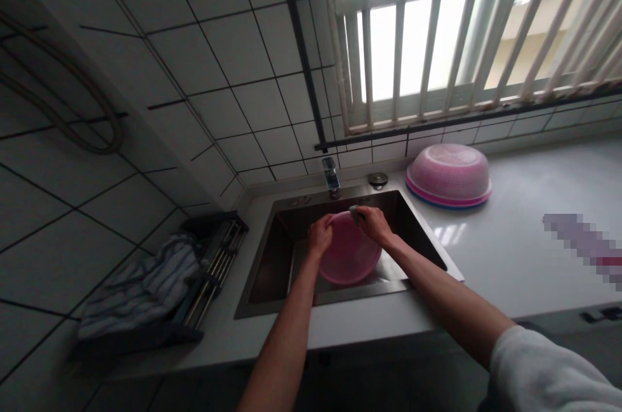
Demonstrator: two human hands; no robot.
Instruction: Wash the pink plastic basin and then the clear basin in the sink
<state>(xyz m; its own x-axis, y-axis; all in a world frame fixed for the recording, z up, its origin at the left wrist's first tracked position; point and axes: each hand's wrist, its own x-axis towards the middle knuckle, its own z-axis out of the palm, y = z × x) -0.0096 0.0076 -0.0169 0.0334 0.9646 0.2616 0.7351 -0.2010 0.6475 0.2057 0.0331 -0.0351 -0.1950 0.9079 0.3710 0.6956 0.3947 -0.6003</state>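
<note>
A pink plastic basin (350, 253) is held tilted inside the steel sink (265, 269), its opening turned toward me. My left hand (321, 234) grips the basin's rim at the upper left, fingers closed on it. At the top of the rim my right hand (373, 224) is closed around a small greenish-grey scrubbing pad (354, 214), pressed against the basin's edge. Only a bit of the pad shows; the fingers hide the rest. Behind the basin stands the chrome faucet (331, 175), and no stream of water can be made out.
Upside-down pink strainer baskets (449, 169) are stacked on the counter right of the sink, with a blue rim beneath. A round metal drain cover (378, 179) lies by the sink's back corner. Left stands a dark rack (214, 276) with a striped cloth (150, 282). A barred window is behind.
</note>
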